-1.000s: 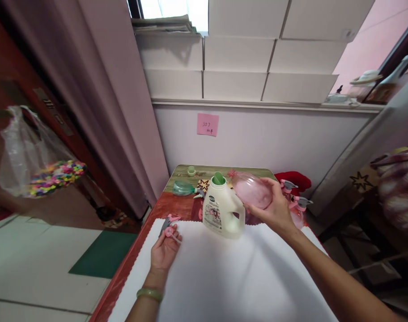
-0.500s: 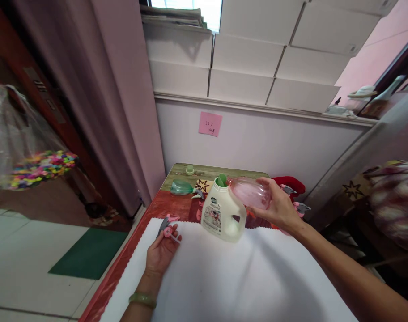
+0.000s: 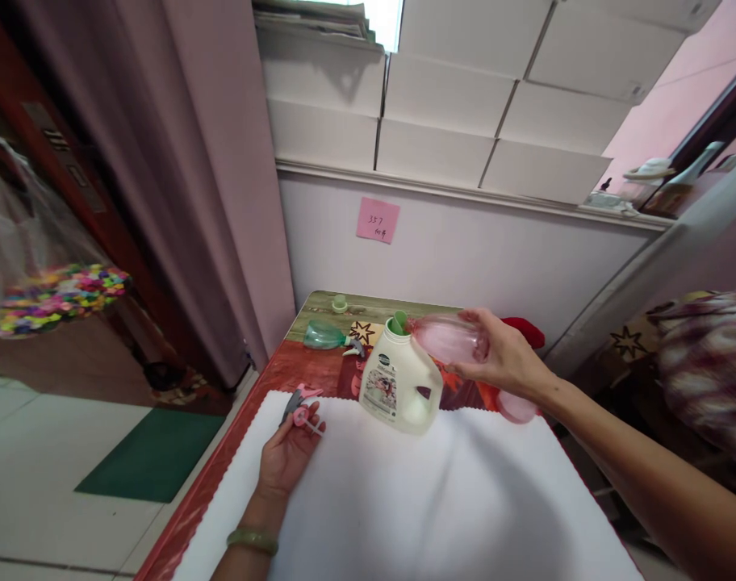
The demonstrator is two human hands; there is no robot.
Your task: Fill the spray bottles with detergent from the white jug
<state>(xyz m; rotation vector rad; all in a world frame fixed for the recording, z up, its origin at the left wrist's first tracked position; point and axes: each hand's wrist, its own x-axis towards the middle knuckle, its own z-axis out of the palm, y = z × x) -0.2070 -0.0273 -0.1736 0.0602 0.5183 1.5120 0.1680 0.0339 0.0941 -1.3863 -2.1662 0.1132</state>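
Note:
My right hand grips a clear pink spray bottle round its base, lying almost level in the air. Its neck meets the green pouring spout of a cream laundry detergent jug. That jug stands upright at the edge of the white mat, label facing me. My left hand, palm up over the mat's left side, holds a pink and grey spray trigger head with a short pale tube. Beyond the mat lies a green spray bottle with a grey trigger, on its side. Any liquid flow is too small to see.
A white scalloped mat covers the near table. Near the back left edge is a green cap. Another pink bottle lies right of the jug, partly behind my forearm. White boxes are stacked on the ledge above.
My right hand has raised the pink bottle's base slightly, making it more level. The whole view has shifted a little. My left hand and the jug stay nearly in place.

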